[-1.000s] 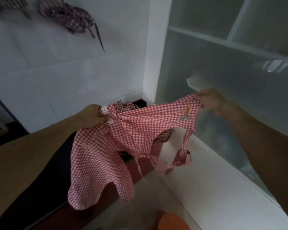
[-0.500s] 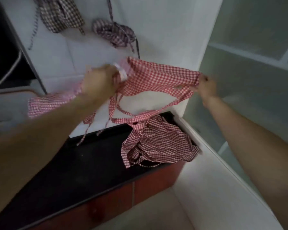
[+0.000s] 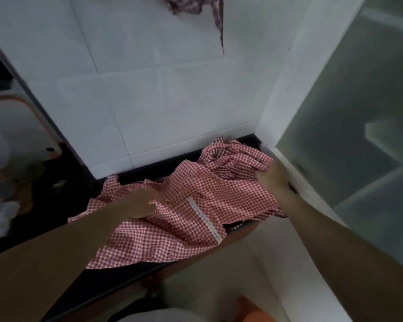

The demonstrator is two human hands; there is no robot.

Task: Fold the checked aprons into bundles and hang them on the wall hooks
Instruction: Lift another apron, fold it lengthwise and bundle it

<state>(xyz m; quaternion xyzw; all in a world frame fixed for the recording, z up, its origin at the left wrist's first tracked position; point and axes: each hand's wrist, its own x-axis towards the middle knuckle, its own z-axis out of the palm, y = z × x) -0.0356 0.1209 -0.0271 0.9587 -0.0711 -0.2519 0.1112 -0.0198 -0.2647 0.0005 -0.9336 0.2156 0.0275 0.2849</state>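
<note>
Two hands down on one red checked apron [image 3: 184, 217], spread across black counter [image 3: 63, 205]. Left hand [image 3: 140, 204] gripping cloth, fingers curled. Right hand [image 3: 275, 180] bunching far edge, grip hidden beyond knuckles.

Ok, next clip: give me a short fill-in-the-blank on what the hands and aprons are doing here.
1. The red checked apron lies spread on the ____ counter.
2. A strip of white ____ trim runs across the apron.
3. A darker checked bundle hangs on the ____ wall above.
4. The left hand and the right hand both touch the ____.

Missing words: black; lace; white; apron
</note>
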